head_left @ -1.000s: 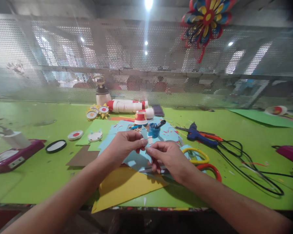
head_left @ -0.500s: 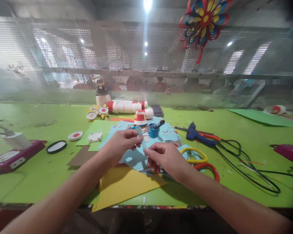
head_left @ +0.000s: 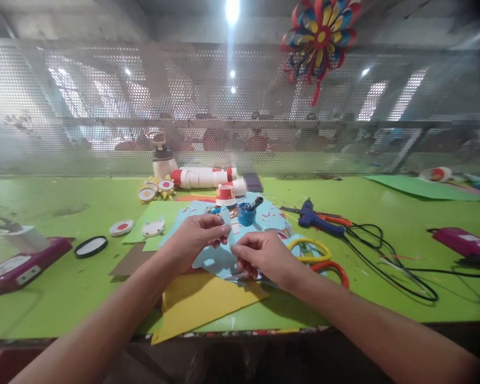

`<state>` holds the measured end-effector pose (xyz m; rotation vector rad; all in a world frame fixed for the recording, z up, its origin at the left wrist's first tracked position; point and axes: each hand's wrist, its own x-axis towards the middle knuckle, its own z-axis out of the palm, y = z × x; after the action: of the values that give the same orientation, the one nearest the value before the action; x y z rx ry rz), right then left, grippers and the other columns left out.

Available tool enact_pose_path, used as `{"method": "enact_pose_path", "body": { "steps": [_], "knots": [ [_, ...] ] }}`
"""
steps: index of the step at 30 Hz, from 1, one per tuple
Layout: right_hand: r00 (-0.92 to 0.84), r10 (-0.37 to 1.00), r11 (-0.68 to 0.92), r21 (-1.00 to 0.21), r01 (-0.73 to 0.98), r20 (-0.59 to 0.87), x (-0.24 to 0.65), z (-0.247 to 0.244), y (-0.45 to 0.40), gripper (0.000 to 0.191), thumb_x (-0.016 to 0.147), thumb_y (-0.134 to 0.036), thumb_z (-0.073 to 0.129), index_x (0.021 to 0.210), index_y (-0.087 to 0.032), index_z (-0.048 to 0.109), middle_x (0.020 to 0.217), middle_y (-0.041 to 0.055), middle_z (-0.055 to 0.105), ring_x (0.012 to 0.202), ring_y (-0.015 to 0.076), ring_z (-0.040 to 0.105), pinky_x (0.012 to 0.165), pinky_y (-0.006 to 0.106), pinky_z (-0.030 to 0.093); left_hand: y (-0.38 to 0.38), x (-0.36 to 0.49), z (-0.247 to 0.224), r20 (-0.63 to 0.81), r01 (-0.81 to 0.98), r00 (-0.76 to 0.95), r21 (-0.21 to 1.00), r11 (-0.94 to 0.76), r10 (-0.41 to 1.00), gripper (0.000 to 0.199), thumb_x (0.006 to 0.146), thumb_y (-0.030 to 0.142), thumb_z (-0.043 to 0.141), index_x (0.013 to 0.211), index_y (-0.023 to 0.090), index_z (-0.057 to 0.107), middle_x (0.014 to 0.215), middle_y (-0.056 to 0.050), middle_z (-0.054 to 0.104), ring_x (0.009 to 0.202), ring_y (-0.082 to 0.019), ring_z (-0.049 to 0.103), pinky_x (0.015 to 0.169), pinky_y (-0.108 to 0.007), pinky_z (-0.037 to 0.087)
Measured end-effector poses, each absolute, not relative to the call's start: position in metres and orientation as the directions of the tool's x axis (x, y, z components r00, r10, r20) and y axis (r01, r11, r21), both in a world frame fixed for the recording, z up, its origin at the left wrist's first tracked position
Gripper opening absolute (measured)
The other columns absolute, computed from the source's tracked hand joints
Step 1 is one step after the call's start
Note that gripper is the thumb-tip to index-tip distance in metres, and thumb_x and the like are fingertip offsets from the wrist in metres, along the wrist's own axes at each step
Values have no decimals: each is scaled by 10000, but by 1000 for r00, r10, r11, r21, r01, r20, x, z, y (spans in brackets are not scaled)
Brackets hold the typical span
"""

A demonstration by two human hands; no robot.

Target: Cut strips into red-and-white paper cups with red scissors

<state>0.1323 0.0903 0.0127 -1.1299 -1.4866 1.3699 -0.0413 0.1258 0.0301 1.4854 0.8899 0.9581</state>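
Between thumb and fingers, my left hand (head_left: pixel 202 233) pinches a small light blue paper piece (head_left: pixel 225 216) by its upper part. The thumb and fingers of my right hand (head_left: pixel 264 256) close on the lower end of the same piece. Both hands are above light blue paper sheets (head_left: pixel 212 258). Just beyond them stand a jar of blue paint (head_left: pixel 247 214) and a red and white paper cup (head_left: pixel 225 195). Scissors with a yellow handle (head_left: pixel 318 249) and a red handle (head_left: pixel 336 269) lie beside my right hand.
A blue glue gun (head_left: pixel 318 218) with black cable lies at right. Purple power strips (head_left: pixel 28 266) are at both sides. Yellow paper (head_left: pixel 204 306) lies near the front edge. White and red tubes (head_left: pixel 204 177) and a sprayer bottle (head_left: pixel 163 162) stand behind.
The view has shifted a little, so most things appear slightly further left. Both hands keep their hold on the light blue piece, with little change in pose.
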Motion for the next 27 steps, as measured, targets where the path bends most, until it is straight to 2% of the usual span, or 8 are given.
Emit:
{"method": "enact_pose_path", "body": {
  "steps": [7, 19, 24, 27],
  "knots": [
    [-297, 954, -10, -997, 73, -31, 133, 13, 89, 262, 718, -391, 680, 656, -154, 588, 495, -32, 598, 373, 57, 514, 362, 160, 363, 124, -42, 30, 104, 70, 412, 987, -146, 905, 230, 714, 327, 714, 610, 168, 584, 587, 30, 555, 556, -98, 436, 566, -243, 335],
    [-303, 953, -2, -999, 48, -17, 132, 10, 92, 309, 685, -434, 714, 654, -146, 604, 499, -18, 620, 365, 63, 514, 342, 160, 364, 126, -42, 29, 98, 67, 422, 988, -139, 901, 227, 731, 366, 679, 661, 167, 595, 624, 10, 552, 580, -112, 443, 588, -254, 362],
    [-302, 953, 29, -992, 127, -10, 134, 13, 90, 326, 727, -441, 690, 617, -151, 591, 489, -16, 598, 371, 66, 505, 345, 166, 353, 127, -43, 29, 100, 80, 411, 986, -145, 906, 237, 729, 375, 685, 669, 161, 603, 624, 6, 544, 580, -111, 433, 582, -253, 355],
    [-204, 976, 111, -974, 198, 70, 139, 15, 93, 370, 778, -485, 639, 630, -148, 610, 480, -16, 574, 360, 60, 465, 341, 170, 325, 128, -43, 30, 96, 70, 416, 988, -137, 904, 229, 725, 357, 696, 665, 152, 612, 617, 8, 546, 577, -106, 431, 580, -249, 341]
  ]
}}
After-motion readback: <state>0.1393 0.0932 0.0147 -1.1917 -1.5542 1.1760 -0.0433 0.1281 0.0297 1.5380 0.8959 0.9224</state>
